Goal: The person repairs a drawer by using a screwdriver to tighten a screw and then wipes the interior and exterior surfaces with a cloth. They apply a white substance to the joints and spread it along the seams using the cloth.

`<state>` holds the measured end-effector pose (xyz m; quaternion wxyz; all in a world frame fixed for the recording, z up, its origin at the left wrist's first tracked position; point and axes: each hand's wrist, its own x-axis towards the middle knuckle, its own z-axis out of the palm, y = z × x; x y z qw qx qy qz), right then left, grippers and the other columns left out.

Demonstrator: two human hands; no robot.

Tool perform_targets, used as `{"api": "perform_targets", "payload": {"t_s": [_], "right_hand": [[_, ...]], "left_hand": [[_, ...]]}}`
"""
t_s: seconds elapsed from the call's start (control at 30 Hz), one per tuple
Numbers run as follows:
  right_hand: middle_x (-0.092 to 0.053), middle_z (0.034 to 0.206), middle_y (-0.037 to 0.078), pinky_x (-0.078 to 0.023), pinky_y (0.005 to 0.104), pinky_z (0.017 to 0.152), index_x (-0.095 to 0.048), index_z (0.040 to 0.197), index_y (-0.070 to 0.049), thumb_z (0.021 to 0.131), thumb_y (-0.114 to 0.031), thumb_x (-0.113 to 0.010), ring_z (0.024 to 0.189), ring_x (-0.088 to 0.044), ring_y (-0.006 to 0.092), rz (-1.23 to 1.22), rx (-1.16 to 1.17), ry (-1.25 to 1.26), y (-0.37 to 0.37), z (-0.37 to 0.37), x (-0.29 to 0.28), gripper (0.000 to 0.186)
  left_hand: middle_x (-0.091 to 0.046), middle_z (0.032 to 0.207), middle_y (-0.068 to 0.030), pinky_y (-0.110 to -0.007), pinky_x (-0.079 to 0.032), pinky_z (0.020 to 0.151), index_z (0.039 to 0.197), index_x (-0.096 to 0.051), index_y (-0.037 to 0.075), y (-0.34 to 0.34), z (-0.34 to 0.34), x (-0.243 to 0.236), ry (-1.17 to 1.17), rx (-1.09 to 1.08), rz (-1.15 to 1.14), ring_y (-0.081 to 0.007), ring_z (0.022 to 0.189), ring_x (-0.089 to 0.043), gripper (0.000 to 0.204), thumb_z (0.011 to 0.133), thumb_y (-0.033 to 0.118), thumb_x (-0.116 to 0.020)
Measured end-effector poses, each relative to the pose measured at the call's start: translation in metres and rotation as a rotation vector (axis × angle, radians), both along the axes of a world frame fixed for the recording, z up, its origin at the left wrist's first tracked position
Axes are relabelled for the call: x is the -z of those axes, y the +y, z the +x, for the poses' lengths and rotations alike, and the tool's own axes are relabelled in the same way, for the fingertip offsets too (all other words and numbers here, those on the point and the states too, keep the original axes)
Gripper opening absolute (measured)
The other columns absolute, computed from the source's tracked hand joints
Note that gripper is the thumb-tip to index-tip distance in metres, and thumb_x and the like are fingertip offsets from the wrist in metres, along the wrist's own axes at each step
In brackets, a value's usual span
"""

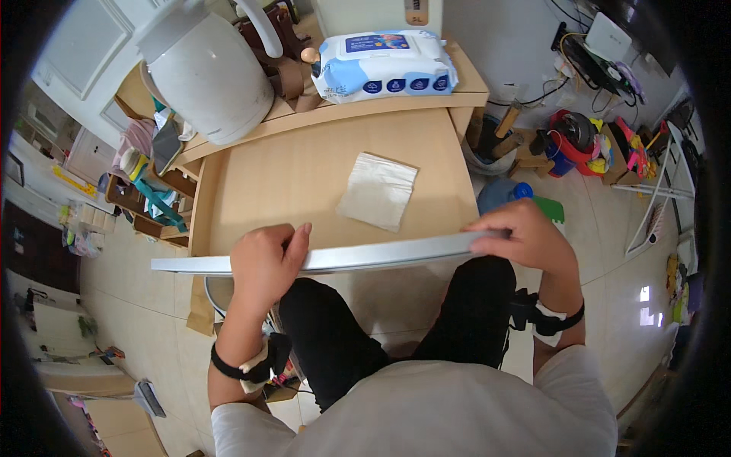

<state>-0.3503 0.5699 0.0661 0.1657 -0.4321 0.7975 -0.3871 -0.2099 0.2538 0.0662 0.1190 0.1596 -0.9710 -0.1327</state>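
Note:
A light wooden drawer [274,190] is pulled out in front of me, with a long silver front edge [381,254] across it. My left hand [266,263] grips that edge left of centre, thumb raised. My right hand [515,236] grips the same edge near its right end. Inside the drawer, on the right half, lies a flat, creased cream-coloured square [377,190], perhaps cloth or paper.
A white kettle [199,84], a pack of wipes [384,68] and a pale container [365,15] stand on the desktop. A shelf [133,198] is at left; a water jug [499,198], red basin [567,137] and folding rack [662,175] are at right. My legs [327,343] are below the drawer.

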Motion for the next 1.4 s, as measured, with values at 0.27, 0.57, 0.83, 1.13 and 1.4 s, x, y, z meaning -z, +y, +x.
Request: {"api": "perform_targets", "payload": {"t_s": [0.27, 0.57, 0.83, 1.13, 1.4], "right_hand": [[-0.059, 0.067, 0.013, -0.043, 0.0391, 0.059, -0.066, 0.074, -0.003, 0.081, -0.032, -0.065, 0.067, -0.056, 0.0308, -0.084, 0.419, 0.459, 0.003, 0.055, 0.018, 0.030], [-0.056, 0.065, 0.015, -0.043, 0.0411, 0.061, -0.061, 0.069, 0.000, 0.088, -0.025, -0.055, 0.067, -0.056, 0.0332, -0.105, 0.511, 0.515, 0.015, 0.089, 0.026, 0.032], [-0.055, 0.063, 0.016, -0.044, 0.0418, 0.059, -0.058, 0.065, 0.001, 0.088, -0.023, -0.054, 0.064, -0.056, 0.0345, -0.147, 0.522, 0.529, 0.015, 0.094, 0.027, 0.034], [-0.054, 0.059, 0.014, -0.042, 0.0416, 0.052, -0.056, 0.060, -0.002, 0.083, -0.020, -0.060, 0.056, -0.055, 0.0327, -0.181, 0.464, 0.546, 0.018, 0.088, 0.029, 0.030], [-0.057, 0.060, 0.010, -0.043, 0.0385, 0.049, -0.058, 0.063, -0.004, 0.083, -0.022, -0.061, 0.054, -0.057, 0.0295, -0.124, 0.360, 0.457, 0.026, 0.080, 0.019, 0.027]], "left_hand": [[-0.057, 0.056, -0.0166, -0.043, -0.045, 0.054, 0.060, -0.064, 0.005, 0.010, 0.021, -0.002, -0.043, -0.034, -0.022, -0.0357, 0.056, -0.057, 0.047, 0.087, 0.042, -0.054], [-0.058, 0.057, -0.0165, -0.043, -0.045, 0.056, 0.060, -0.065, 0.005, 0.027, 0.054, -0.001, -0.050, -0.036, -0.015, -0.0351, 0.058, -0.058, 0.049, 0.088, 0.042, -0.051], [-0.058, 0.059, -0.0181, -0.044, -0.046, 0.059, 0.063, -0.064, 0.003, 0.027, 0.060, -0.004, -0.103, -0.033, -0.011, -0.0366, 0.060, -0.059, 0.050, 0.089, 0.043, -0.049], [-0.065, 0.104, -0.0205, -0.036, -0.050, 0.080, 0.109, -0.062, -0.001, -0.003, 0.061, -0.087, -0.329, 0.416, -0.083, -0.0282, 0.091, -0.064, 0.032, 0.086, 0.021, -0.063], [-0.066, 0.095, -0.0202, -0.035, -0.050, 0.077, 0.107, -0.062, -0.004, 0.027, 0.035, -0.200, -0.300, 0.486, -0.060, -0.0301, 0.087, -0.064, 0.032, 0.081, 0.012, -0.067]]}}
